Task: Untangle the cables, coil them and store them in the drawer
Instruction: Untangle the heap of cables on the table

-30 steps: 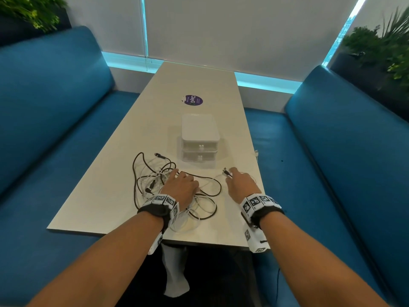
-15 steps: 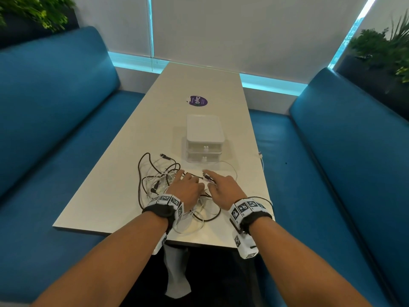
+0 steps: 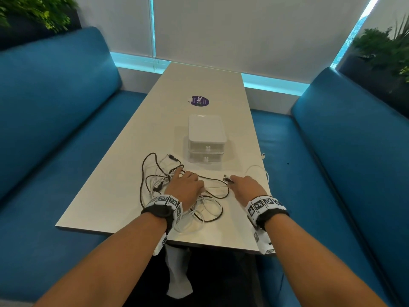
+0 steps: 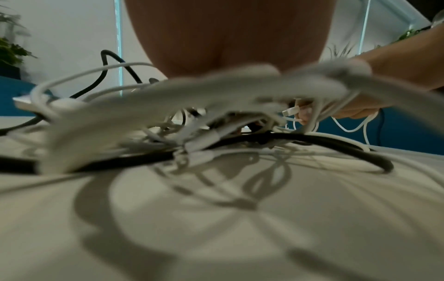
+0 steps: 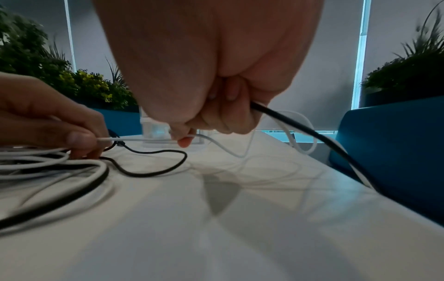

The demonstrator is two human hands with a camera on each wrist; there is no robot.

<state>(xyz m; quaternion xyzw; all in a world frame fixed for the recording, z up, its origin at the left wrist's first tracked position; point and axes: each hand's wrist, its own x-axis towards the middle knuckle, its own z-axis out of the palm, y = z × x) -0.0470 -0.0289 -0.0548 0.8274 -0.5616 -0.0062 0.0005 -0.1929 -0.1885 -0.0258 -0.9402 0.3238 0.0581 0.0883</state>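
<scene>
A tangle of black and white cables (image 3: 159,180) lies on the near end of the table (image 3: 124,169). My left hand (image 3: 183,181) rests on top of it; in the right wrist view the left hand (image 5: 60,129) pinches a white cable (image 5: 134,139) under its thumb. To the right, my right hand (image 3: 241,183) has its fingers curled round a black cable (image 5: 300,123) and pinches the same white cable, which runs taut between the hands. Plug ends (image 3: 228,179) stick out of the right fist. The white two-drawer box (image 3: 207,138) stands behind the tangle, both drawers closed.
A loose white cable loop (image 3: 259,168) lies at the table's right edge. A purple sticker (image 3: 199,101) marks the far half. Blue benches (image 3: 55,129) (image 3: 354,151) flank the table, with planters behind them.
The right hand came in next to the left hand half a second ago and has since drawn back to the right, pulling cable out of the tangle. The left hand stayed on the pile.
</scene>
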